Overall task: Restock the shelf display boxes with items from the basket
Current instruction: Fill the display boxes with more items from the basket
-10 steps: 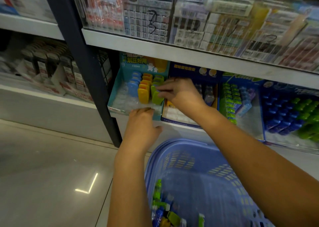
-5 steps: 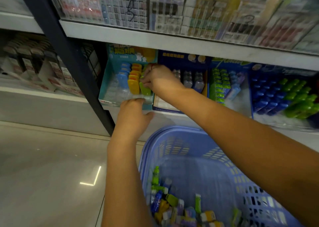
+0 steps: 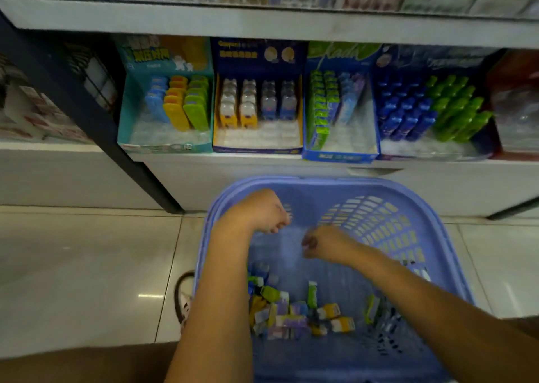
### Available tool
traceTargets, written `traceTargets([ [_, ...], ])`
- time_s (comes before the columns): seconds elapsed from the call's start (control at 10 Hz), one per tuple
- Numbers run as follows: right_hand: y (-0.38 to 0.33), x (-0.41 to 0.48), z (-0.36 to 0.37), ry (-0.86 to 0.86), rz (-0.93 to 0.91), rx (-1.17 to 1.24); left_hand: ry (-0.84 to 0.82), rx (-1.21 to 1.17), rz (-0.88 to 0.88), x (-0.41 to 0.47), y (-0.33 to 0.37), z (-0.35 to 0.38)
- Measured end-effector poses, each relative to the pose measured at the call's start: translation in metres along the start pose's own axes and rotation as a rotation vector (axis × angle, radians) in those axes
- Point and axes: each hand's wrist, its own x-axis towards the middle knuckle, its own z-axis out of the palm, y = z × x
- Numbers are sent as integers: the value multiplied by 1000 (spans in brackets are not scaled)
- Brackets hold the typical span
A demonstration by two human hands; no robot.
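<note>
Now, reaching down for the next pick. Left hand (image 3: 256, 212) hanging over the far-left part of the basket (image 3: 335, 182), seen from the back, fingers bent downward; too blurred for telling any hold, nothing visible in it. Right hand (image 3: 320, 244) near it, a little lower and more to the middle, also back-up with fingers curled under; cannot tell its hold either. Not touching each other, and well above the loose items (image 3: 294, 309) on the basket bottom.

For doing this step well: choose first, grab second. Look in the pile for the small yellow-and-white packs (image 3: 335, 317), judged to match the dark blue display box (image 3: 256, 150) with its front rows empty. Take one kind at a time, several pieces in one hand if possible, and keep the other hand free for steadying the box. Pick from the top of the pile, without digging, so as not to bend the soft packets.

Further out, on the shelf (image 3: 180, 172) above the basket: a teal display box (image 3: 163, 147) at the left, with blue, yellow and green pieces only at its back; next the dark blue one; then a blue box (image 3: 339, 156) with green packs along its left side; then a box of blue and green bottles (image 3: 423, 111). Free room at the front of all four, so probably much restocking to do.
</note>
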Motion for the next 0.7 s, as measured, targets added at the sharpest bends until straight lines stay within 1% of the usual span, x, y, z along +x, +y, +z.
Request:
traceTargets([
  [0.1,11,23,48,-101,78,132,-22,245,-72,31,-33,39],
  [0.2,5,38,82,-171,84,244,-2,349,-148,51,-73,69],
  [0.3,-2,49,103,-156,109,272,-45,313,-263,69,-100,96],
  [0.4,-10,57,121,-116,120,308,26,178,-290,73,-118,121],
  [0.5,-7,59,127,-60,123,359,137,160,-319,79,-127,132],
  [0.6,5,59,122,-62,103,382,192,203,-361,84,-134,141],
  [0.7,26,63,107,-75,116,423,174,265,-387,88,-138,146],
])
